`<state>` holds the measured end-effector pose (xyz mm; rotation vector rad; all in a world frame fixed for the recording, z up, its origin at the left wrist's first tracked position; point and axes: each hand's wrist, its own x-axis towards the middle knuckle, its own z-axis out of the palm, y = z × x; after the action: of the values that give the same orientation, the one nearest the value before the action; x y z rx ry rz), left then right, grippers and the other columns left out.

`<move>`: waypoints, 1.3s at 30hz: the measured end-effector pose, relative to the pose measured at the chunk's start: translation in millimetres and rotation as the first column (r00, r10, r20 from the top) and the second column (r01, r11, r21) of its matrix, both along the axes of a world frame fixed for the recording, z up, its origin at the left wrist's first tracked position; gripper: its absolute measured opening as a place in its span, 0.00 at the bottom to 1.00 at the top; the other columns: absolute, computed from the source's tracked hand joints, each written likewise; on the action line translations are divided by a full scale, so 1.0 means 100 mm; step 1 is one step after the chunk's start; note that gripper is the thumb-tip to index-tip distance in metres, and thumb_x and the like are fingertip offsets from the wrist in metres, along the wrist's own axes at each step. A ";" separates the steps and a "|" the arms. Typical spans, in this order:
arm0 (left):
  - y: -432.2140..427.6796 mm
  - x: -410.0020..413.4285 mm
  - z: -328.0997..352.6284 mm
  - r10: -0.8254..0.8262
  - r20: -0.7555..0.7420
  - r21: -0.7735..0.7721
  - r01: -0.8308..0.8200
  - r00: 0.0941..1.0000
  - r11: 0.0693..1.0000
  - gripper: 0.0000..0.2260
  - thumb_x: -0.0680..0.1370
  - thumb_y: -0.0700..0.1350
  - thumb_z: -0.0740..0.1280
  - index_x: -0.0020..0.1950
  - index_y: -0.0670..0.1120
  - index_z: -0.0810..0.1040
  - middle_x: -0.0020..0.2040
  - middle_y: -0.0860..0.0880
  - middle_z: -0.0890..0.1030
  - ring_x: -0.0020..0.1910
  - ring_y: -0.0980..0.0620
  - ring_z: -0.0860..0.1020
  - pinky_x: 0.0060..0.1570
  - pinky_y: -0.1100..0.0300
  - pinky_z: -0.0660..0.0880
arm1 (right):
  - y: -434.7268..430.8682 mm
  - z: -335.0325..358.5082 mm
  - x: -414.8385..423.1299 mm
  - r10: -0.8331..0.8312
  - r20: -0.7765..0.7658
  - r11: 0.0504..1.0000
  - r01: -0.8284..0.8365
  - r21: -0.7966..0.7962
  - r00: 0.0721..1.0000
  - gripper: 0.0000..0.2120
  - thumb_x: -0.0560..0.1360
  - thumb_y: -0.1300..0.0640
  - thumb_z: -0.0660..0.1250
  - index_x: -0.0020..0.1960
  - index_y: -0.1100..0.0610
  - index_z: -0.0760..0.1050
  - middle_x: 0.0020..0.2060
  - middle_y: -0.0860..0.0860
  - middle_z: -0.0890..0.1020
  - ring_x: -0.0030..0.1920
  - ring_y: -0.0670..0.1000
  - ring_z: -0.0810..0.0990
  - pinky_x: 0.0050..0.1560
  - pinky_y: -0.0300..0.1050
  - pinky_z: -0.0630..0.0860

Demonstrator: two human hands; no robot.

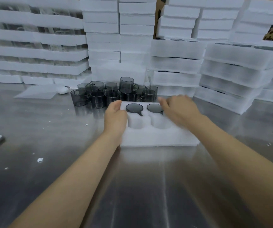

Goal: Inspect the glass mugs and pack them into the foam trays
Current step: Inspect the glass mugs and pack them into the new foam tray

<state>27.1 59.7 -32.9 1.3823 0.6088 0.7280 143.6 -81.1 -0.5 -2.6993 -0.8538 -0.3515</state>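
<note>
Mid-counter [34, 122], on brushed steel, sits a white foam tray [157, 137] with four round wells. Two far wells are filled: a smoky grey mug [134, 107] on the left and a second mug [155, 108] on the right, each sunk so that only its dark round rim shows, flush with the foam. A dark handle pokes from the left one toward the near side. Two near wells are open, just white hollows.

Left hand [116, 116] is on the tray's left edge, thumb curled over the far left corner, fingers wrapped down the side, so that grip is holding the tray. Right hand [178, 109] lies over the tray's far right corner beside the second mug; it is blurred, fingers spread, and whether that grip clasps the foam or just rests on it I cannot tell.

Just beyond the tray stands a cluster of loose mugs [99, 96], all the same translucent grey glass, short and straight-sided with loop handles; one mug [127, 84] rides on top of the others.

Behind and to the right rise foam stacks [231, 71]. Far left, a flat foam sheet [37, 92] lies with a small white oval thing [63, 90] at its right edge. White crumbs [40, 160] dot the near left.
</note>
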 end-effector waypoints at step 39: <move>0.22 0.06 -0.25 -0.105 0.120 0.074 0.097 0.987 0.993 0.19 0.75 0.31 0.62 0.61 0.48 0.72 0.57 0.54 0.76 0.59 0.55 0.74 0.56 0.64 0.70 | 0.42 -0.17 -0.41 0.380 0.183 0.753 -0.418 0.508 0.907 0.14 0.68 0.56 0.76 0.43 0.62 0.73 0.39 0.51 0.75 0.39 0.52 0.72 0.41 0.44 0.70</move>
<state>32.9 82.1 -57.8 1.4090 0.4170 0.7521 102.9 -39.2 -17.2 -1.9336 -1.1258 -0.4985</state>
